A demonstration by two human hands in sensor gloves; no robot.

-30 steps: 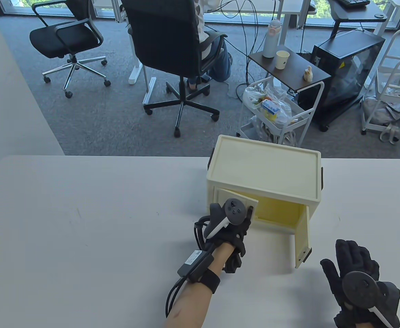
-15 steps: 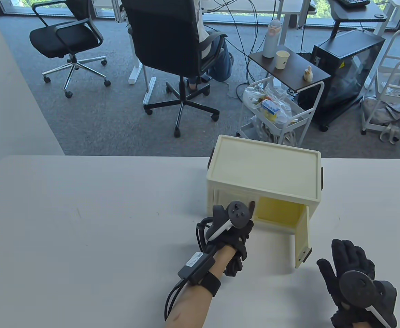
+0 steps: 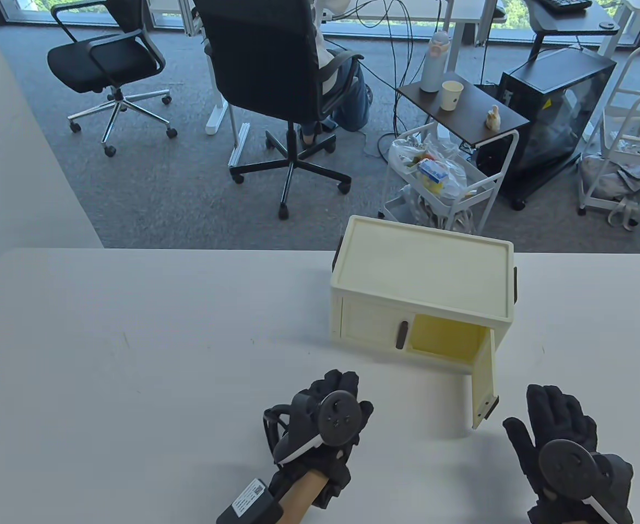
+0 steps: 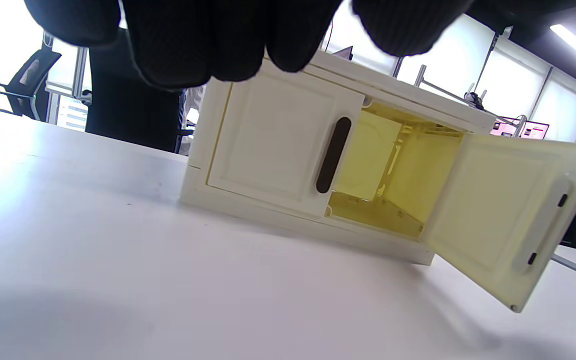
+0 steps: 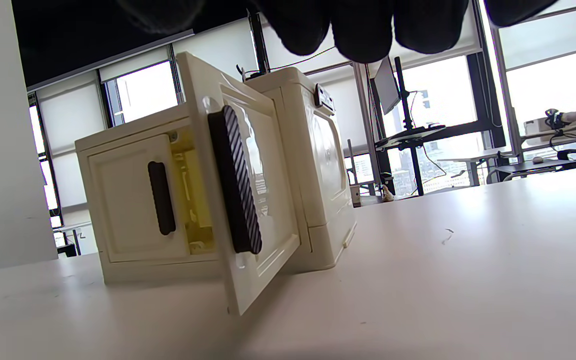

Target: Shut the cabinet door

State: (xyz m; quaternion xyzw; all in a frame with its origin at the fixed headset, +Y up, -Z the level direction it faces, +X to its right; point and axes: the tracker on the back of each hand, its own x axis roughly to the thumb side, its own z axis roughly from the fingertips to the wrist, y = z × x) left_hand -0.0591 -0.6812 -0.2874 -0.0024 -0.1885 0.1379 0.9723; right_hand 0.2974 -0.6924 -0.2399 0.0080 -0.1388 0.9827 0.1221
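Sitting on the counter [image 3: 134, 338], the cabinet [image 3: 424, 273] faces the person, its long side running left to right. Its left door [image 3: 369, 326] is closed; the right door [image 3: 483, 376] sticks straight out. Pushing too hard could slide the cabinet. The right hand [image 3: 563, 453] grip is spread and empty near that door. The left hand [image 3: 323, 420] grip is loosely curled, holding nothing.

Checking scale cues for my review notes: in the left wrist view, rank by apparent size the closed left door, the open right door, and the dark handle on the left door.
1. Open right door: looks largest, though it swings toward the camera, so nearness inflates it.
2. Closed left door: slightly smaller in view; the two may really match.
3. Dark handle: clearly smallest.
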